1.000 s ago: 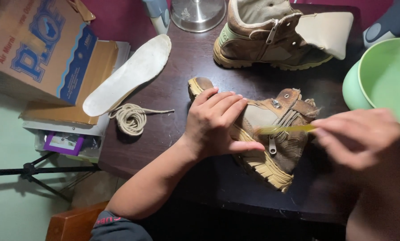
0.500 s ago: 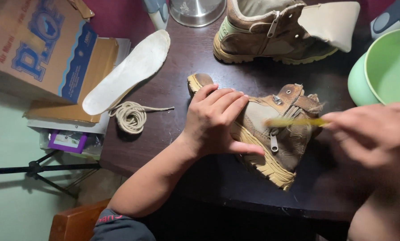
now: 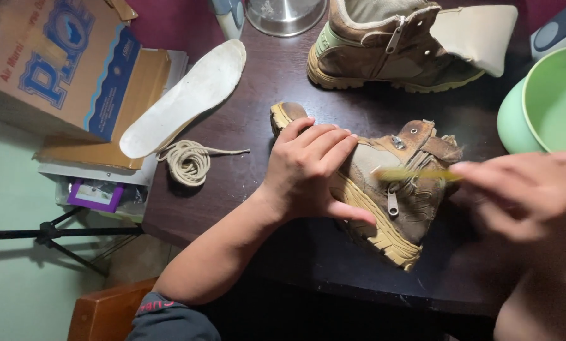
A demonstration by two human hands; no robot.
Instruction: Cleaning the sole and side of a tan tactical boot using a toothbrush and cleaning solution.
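A brown boot (image 3: pixel 397 202) with a tan sole lies on its side on the dark table (image 3: pixel 258 113). My left hand (image 3: pixel 311 170) presses flat on its toe part, holding it down. My right hand (image 3: pixel 523 189), blurred, grips a small yellow brush (image 3: pixel 409 173) whose head rests on the boot's upper near the zipper. The matching second boot (image 3: pixel 390 53) stands upright at the back, tongue folded out.
A white insole (image 3: pixel 185 95) and a coiled beige lace (image 3: pixel 188 161) lie at the table's left. A cardboard box (image 3: pixel 55 63) sits beyond the left edge. A green bowl (image 3: pixel 548 101) is at the right, a metal pot (image 3: pixel 286 12) at the back. A tripod (image 3: pixel 49 237) stands below.
My right hand with the brush has shifted slightly along the boot's upper near the zipper. The left hand and boot stay in place; the view has drifted a little.
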